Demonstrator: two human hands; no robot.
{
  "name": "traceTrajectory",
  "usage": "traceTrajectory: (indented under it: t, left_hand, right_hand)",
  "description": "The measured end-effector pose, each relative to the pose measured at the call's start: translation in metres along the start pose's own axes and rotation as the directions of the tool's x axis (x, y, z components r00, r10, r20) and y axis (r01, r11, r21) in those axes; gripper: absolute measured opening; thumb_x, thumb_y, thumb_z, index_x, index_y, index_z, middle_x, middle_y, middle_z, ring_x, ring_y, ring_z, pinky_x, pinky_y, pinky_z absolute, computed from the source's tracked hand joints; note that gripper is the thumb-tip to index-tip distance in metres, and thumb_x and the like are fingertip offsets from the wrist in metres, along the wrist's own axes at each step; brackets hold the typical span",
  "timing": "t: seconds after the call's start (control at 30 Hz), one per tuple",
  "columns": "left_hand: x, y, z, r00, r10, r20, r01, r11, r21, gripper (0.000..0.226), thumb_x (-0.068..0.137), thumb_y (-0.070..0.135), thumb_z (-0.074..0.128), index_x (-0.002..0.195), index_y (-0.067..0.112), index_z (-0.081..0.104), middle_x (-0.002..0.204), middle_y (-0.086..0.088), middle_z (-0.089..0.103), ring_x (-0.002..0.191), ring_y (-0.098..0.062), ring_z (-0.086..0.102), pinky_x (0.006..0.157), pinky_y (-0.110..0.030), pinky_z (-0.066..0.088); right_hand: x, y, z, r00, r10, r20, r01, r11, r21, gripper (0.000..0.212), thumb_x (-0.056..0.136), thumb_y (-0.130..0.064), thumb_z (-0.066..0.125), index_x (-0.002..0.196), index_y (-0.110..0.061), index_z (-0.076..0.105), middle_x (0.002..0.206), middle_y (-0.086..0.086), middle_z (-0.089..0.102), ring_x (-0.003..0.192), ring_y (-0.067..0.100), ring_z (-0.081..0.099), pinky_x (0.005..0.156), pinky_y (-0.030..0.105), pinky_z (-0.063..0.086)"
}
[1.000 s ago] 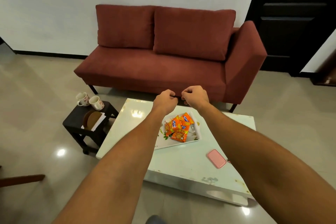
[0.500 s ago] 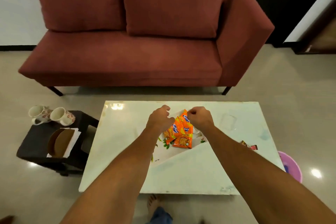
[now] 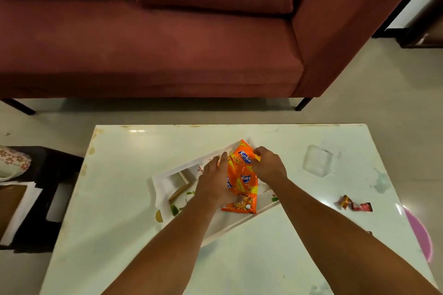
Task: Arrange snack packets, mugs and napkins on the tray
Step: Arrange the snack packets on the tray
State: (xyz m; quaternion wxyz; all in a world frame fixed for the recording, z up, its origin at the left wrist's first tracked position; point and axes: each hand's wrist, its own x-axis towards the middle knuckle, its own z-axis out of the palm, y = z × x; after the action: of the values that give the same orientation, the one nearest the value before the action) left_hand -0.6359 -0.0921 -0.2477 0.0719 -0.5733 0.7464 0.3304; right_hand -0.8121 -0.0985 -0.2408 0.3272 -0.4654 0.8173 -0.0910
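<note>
Orange packets point(image 3: 242, 178) pinned between both hands on tray point(image 3: 167, 181): left hand point(image 3: 214, 181) flat, fingers straight, pressing from 9 o'clock; right hand point(image 3: 269, 165) curled, pinching top packet from 3 o'clock. Tray skewed mid-table point(image 3: 115, 211). Clear lid point(image 3: 317, 161) at 3 o'clock, wrappers point(image 3: 354, 205) at 4, mug point(image 3: 13, 160) on stool point(image 3: 55, 167) at 9.

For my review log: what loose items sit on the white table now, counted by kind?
Tray: 1
Orange snack packets: a pile on the tray, at least 3; overlaps hide the exact count
Small candy wrappers: 2
Clear plastic lid or container: 1
Total: at least 7
</note>
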Motion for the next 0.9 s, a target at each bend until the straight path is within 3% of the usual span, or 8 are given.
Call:
traceTrajectory:
  t: [0.1, 0.2, 0.33, 0.43, 0.53, 0.6, 0.77, 0.9]
  left_hand:
    - [0.015, -0.004, 0.015, 0.999, 0.006, -0.034, -0.004, 0.998, 0.06, 0.15, 0.055, 0.071, 0.086, 0.158, 0.026, -0.013, 0.169, -0.006, 0.008, 0.156, -0.031, 0.013, 0.119, -0.055, 0.027]
    - [0.027, -0.006, 0.027, 0.997, 0.01, -0.07, -0.007, 0.998, 0.056, 0.15, 0.056, 0.069, 0.086, 0.156, 0.029, -0.019, 0.166, -0.006, 0.015, 0.153, -0.031, 0.021, 0.117, -0.057, 0.031]
    - [0.033, -0.01, 0.037, 0.998, -0.014, -0.06, 0.017, 0.998, 0.059, 0.147, 0.06, 0.067, 0.085, 0.157, 0.026, -0.018, 0.161, -0.007, 0.028, 0.148, -0.031, 0.032, 0.118, -0.055, 0.034]
    - [0.033, -0.013, 0.042, 0.991, -0.003, -0.135, 0.012, 0.998, 0.068, 0.141, 0.064, 0.064, 0.084, 0.158, 0.024, -0.013, 0.156, -0.007, 0.033, 0.145, -0.029, 0.036, 0.116, -0.05, 0.034]
    - [0.031, -0.014, 0.043, 0.978, 0.016, -0.206, -0.008, 0.999, 0.042, 0.136, 0.065, 0.065, 0.083, 0.158, 0.023, -0.007, 0.151, -0.007, 0.038, 0.141, -0.028, 0.039, 0.113, -0.047, 0.037]
    - [0.031, -0.013, 0.043, 0.977, 0.022, -0.213, -0.01, 0.999, 0.053, 0.134, 0.066, 0.065, 0.082, 0.159, 0.023, -0.005, 0.15, -0.006, 0.039, 0.14, -0.027, 0.041, 0.112, -0.046, 0.039]
    - [0.035, -0.01, 0.048, 0.986, 0.043, -0.162, -0.023, 0.992, 0.124, 0.126, 0.068, 0.063, 0.081, 0.158, 0.022, 0.004, 0.152, -0.006, 0.036, 0.141, -0.027, 0.04, 0.114, -0.045, 0.037]
    - [0.04, -0.01, 0.053, 0.985, 0.058, -0.162, -0.036, 0.99, 0.133, 0.12, 0.067, 0.067, 0.079, 0.156, 0.023, 0.011, 0.151, -0.005, 0.038, 0.14, -0.026, 0.041, 0.113, -0.045, 0.037]
  right_hand:
    - [0.029, -0.002, 0.016, 0.999, -0.003, 0.034, 0.006, 0.994, -0.109, 0.053, 0.096, -0.045, 0.057, 0.142, -0.021, 0.047, 0.135, 0.008, 0.06, 0.123, 0.029, 0.056, 0.094, 0.043, 0.054]
    - [0.055, -0.003, 0.026, 0.998, 0.052, 0.034, -0.047, 0.99, -0.131, 0.066, 0.09, -0.059, 0.057, 0.144, -0.024, 0.043, 0.136, 0.01, 0.056, 0.124, 0.031, 0.054, 0.095, 0.046, 0.052]
    - [0.076, -0.005, 0.033, 0.997, 0.032, 0.077, -0.011, 0.966, -0.258, 0.06, 0.09, -0.061, 0.057, 0.135, -0.022, 0.055, 0.131, 0.007, 0.062, 0.121, 0.027, 0.054, 0.097, 0.043, 0.051]
    - [0.084, -0.003, 0.03, 0.994, 0.013, 0.105, -0.003, 0.996, -0.09, 0.044, 0.094, -0.05, 0.06, 0.125, -0.019, 0.065, 0.121, 0.007, 0.067, 0.111, 0.026, 0.061, 0.094, 0.042, 0.054]
    - [0.088, 0.002, 0.019, 1.0, -0.001, 0.011, -0.002, 0.962, 0.271, 0.033, 0.097, -0.032, 0.063, 0.124, -0.013, 0.065, 0.121, 0.01, 0.067, 0.108, 0.025, 0.064, 0.094, 0.043, 0.057]
    - [0.089, 0.004, 0.011, 0.996, 0.052, -0.067, -0.021, 0.919, 0.395, 0.034, 0.098, -0.03, 0.063, 0.125, -0.011, 0.063, 0.122, 0.01, 0.067, 0.109, 0.025, 0.065, 0.093, 0.042, 0.057]
    - [0.095, 0.014, 0.006, 0.972, 0.14, -0.188, -0.051, 0.91, 0.411, 0.035, 0.099, -0.033, 0.06, 0.127, -0.011, 0.06, 0.122, 0.01, 0.067, 0.108, 0.025, 0.065, 0.086, 0.034, 0.054]
    - [0.097, 0.017, 0.017, 0.968, 0.173, -0.183, -0.086, 0.911, 0.403, 0.048, 0.095, -0.041, 0.064, 0.135, -0.015, 0.053, 0.131, 0.009, 0.062, 0.115, 0.027, 0.064, 0.093, 0.041, 0.055]
